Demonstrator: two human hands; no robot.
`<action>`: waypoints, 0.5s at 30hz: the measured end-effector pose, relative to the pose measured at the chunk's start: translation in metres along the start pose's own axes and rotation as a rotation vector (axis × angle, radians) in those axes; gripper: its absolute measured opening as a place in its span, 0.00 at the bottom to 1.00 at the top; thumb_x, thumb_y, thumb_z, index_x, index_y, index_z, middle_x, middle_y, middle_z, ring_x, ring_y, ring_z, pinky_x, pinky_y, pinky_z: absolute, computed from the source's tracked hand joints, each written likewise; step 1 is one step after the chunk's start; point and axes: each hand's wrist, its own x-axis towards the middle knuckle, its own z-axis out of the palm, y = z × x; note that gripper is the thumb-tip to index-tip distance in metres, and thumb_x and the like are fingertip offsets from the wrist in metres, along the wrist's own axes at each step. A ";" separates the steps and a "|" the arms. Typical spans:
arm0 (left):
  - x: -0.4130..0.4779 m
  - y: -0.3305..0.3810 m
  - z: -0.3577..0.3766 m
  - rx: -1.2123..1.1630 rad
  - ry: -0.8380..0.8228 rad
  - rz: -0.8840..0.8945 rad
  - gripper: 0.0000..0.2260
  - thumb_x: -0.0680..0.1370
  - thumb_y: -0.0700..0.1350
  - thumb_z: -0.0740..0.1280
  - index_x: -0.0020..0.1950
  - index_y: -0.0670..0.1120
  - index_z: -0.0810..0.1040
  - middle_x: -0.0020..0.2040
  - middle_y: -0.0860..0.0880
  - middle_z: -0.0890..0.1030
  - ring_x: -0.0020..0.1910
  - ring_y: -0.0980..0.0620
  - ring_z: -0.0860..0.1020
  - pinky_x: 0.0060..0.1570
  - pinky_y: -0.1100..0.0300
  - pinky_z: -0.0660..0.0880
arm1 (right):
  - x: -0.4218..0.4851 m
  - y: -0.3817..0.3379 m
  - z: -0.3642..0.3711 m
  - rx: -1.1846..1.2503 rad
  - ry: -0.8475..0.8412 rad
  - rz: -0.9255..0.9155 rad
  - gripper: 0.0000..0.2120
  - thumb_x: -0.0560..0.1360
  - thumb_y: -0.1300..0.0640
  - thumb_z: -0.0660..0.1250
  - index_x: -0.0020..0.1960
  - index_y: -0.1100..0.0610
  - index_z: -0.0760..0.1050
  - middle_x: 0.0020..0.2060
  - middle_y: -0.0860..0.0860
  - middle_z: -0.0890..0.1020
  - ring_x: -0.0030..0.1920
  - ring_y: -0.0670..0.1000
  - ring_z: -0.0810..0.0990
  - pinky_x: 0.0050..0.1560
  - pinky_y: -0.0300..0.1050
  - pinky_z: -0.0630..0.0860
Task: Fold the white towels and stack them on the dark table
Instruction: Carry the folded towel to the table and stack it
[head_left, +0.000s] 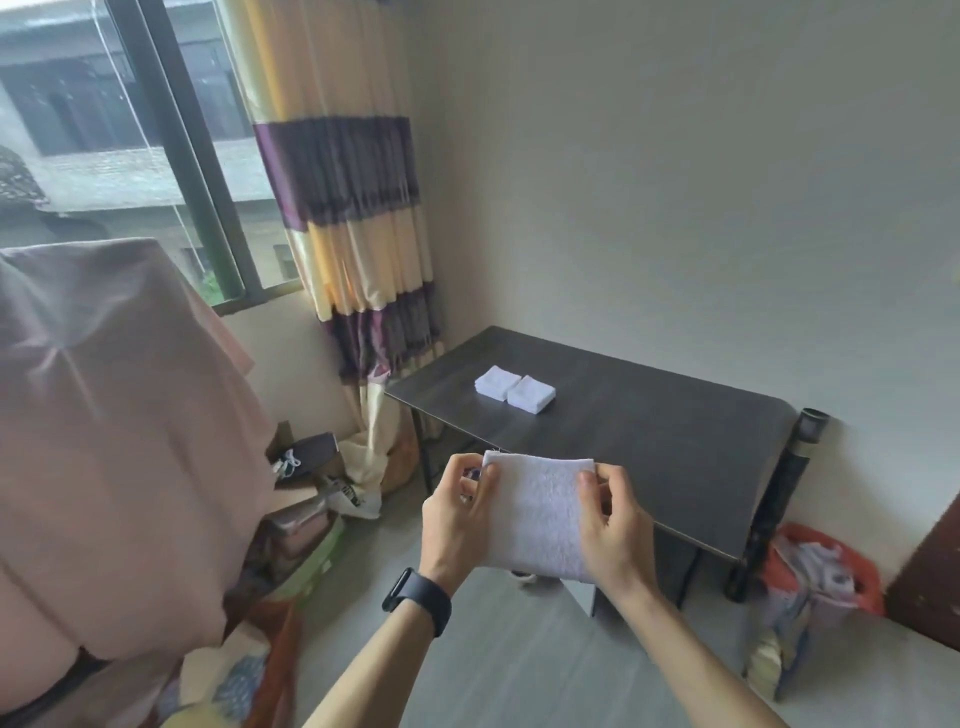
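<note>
Raised on bare forearms just short of the tabletop's (649, 441) near edge: left hand (457, 514), black band (415, 597) at the wrist, and right hand (613, 519), with a white towel (535, 514) hanging flat between them. Fingers (587, 483) of both curled onto the two upper corners, thumbs on the near face, gripping the cloth and nothing else.

Reads as light, limp terry with a nubby pile: soft, not slippery, nothing to break, but sure to sag and lose a crease wherever unsupported. Best taken, on this judgement, at corners or along a folded edge, lower hem brought up to the top before setting down. Seems doubled once, to judge by the thick lower edge; layers impossible to count.

Farther back on the tabletop, toward its left end: two folded towels (496, 383) (531, 395), small thick squares, side by side and touching, not stacked. Tabletop itself dark, wood-grained, smooth, round-cornered, on thin dark legs.

On the floor past the tabletop's right end: a red basket (862, 571) with pale cloth inside, possibly more towels.
</note>
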 end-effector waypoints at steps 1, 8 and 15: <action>0.020 -0.006 0.003 0.005 0.011 -0.016 0.05 0.79 0.56 0.66 0.48 0.57 0.77 0.33 0.52 0.75 0.29 0.60 0.70 0.29 0.71 0.66 | 0.018 0.005 0.012 0.000 -0.015 0.005 0.05 0.82 0.50 0.61 0.49 0.47 0.73 0.39 0.44 0.80 0.42 0.42 0.77 0.37 0.32 0.70; 0.142 -0.060 0.026 0.043 0.084 -0.160 0.08 0.78 0.57 0.68 0.45 0.53 0.77 0.38 0.51 0.81 0.33 0.61 0.75 0.34 0.68 0.71 | 0.124 0.052 0.093 -0.027 -0.117 0.055 0.05 0.82 0.50 0.60 0.49 0.47 0.73 0.40 0.44 0.80 0.43 0.42 0.77 0.40 0.41 0.73; 0.274 -0.127 0.048 0.065 0.073 -0.220 0.11 0.78 0.58 0.67 0.44 0.50 0.76 0.40 0.50 0.81 0.33 0.62 0.73 0.35 0.68 0.71 | 0.227 0.106 0.182 -0.081 -0.138 0.120 0.06 0.82 0.52 0.61 0.47 0.49 0.72 0.36 0.45 0.79 0.40 0.43 0.76 0.36 0.31 0.69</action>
